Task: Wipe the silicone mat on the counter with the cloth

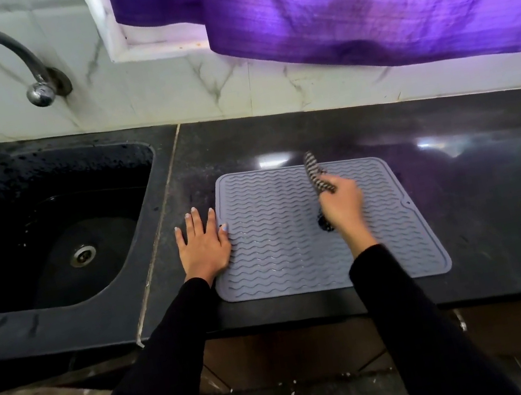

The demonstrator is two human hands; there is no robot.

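Note:
A grey silicone mat with wavy ridges lies flat on the dark counter, close to its front edge. My left hand rests flat with fingers spread, pressing on the mat's left edge and the counter beside it. Over the middle of the mat, my right hand is closed around a black-and-white checked cloth. One end of the cloth sticks up toward the mat's far edge, and another end hangs out below the hand onto the mat.
A black sink with a metal drain lies to the left, with a chrome tap on the marble wall above it. A purple curtain hangs over the back of the counter. Bare counter extends to the right of the mat.

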